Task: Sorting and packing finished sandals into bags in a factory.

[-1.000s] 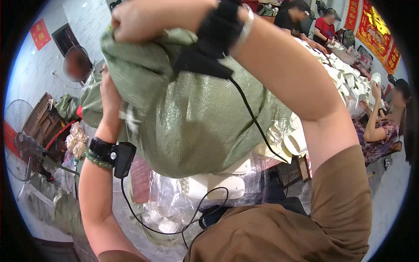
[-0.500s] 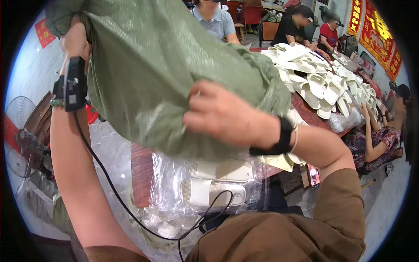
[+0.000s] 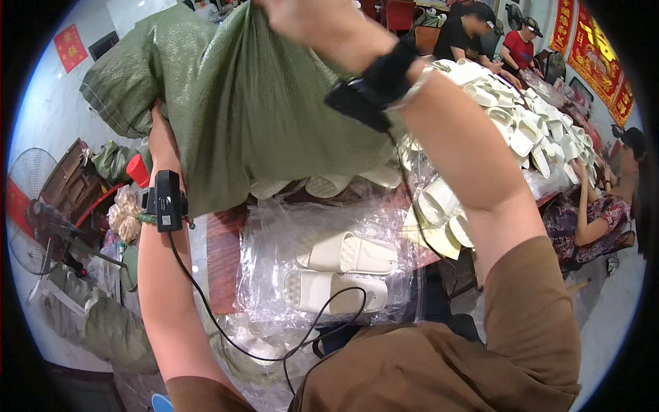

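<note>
A large green woven sack (image 3: pixel 274 117) hangs raised in front of me, folded over itself. My right hand (image 3: pixel 309 20), cut by the top edge of the view, is closed on the sack's gathered upper part. On the left, my left hand (image 3: pixel 162 127) holds up the sack's corner side; cloth covers its fingers. Below the sack, a pair of cream slippers (image 3: pixel 343 254) lies on clear plastic bags (image 3: pixel 264 240) on the reddish table (image 3: pixel 223 264). More cream slippers (image 3: pixel 326 184) show partly under the sack's hem.
A big heap of white slippers (image 3: pixel 525 130) covers the table at the right, with people seated around it. A standing fan (image 3: pixel 34 206) and a red cup-shaped thing (image 3: pixel 138 169) are at the left. A black cable (image 3: pixel 206 312) runs from my left wrist across the plastic.
My right hand has risen from the sack's middle to its top. My left hand has shifted right and lower. The sack has lifted off the slippers, which now show more.
</note>
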{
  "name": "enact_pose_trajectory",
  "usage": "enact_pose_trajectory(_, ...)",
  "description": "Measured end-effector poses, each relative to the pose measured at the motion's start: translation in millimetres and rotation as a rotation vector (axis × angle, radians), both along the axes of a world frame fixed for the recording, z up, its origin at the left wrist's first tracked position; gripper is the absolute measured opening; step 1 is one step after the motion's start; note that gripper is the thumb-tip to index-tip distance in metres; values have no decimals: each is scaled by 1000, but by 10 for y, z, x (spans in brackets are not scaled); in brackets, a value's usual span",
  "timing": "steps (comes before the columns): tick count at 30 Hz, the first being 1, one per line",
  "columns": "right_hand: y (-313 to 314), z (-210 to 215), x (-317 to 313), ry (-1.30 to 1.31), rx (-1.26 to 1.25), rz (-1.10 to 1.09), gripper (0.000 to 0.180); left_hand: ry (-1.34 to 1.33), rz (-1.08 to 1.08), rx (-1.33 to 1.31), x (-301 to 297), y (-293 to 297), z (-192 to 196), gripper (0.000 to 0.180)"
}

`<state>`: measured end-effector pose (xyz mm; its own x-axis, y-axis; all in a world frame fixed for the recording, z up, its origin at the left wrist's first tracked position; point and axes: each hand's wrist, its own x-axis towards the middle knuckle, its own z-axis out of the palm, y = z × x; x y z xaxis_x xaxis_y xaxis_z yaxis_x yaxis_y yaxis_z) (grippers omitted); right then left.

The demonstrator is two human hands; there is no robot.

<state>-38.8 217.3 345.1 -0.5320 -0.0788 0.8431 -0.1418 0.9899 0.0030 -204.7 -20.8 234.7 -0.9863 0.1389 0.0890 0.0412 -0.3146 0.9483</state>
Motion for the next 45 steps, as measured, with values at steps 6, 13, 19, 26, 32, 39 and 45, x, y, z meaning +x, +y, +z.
enact_pose_trajectory(6,83,-371,-657,65,-45,235,14,161,-296,69,432,232,-259,58)
enact_pose_trajectory(13,-549,-946,-546,-76,21,548,14,601,-238,-722,621,56,-637,39)
enact_pose_trajectory(19,305,-911,1,240,-204,614,14,429,257,-300,394,-451,-1511,30)
enact_pose_trajectory(26,2182,-1801,331,-752,-607,-141,25,-365,-180,455,948,-379,-1927,66)
enact_pose_trajectory(32,1583,-2020,58,-338,-206,325,31,-273,59,145,674,-818,-2088,56)
enact_pose_trajectory(39,964,-1658,135,-227,-63,486,45,-133,214,-127,404,-891,-2069,48)
enact_pose_trajectory(45,641,-1778,-106,-892,-346,595,98,-365,203,-91,68,-1111,-2612,38)
